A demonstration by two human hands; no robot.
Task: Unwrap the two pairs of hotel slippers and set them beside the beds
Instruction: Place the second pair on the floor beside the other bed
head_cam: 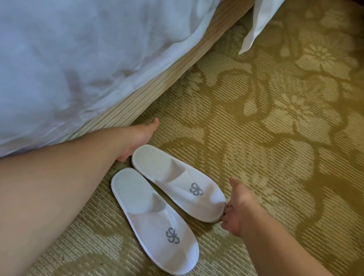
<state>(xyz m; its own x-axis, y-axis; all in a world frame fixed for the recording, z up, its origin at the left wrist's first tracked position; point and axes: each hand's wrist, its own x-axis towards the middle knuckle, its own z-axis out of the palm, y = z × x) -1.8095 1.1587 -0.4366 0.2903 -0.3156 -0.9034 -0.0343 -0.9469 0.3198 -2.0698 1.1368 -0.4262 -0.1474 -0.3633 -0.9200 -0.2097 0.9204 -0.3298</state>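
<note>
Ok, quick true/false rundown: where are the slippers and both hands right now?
1. The far slipper and the near slipper both lie on the carpet beside the bed. True.
2. The slippers are still wrapped. False: no wrapper shows on either.
3. The right hand touches the far slipper's toe. True.
4. The left hand rests on the near slipper's toe. False: it is at the far slipper's heel.
5. One slipper is stacked on the other. False: they lie side by side, soles down.
</note>
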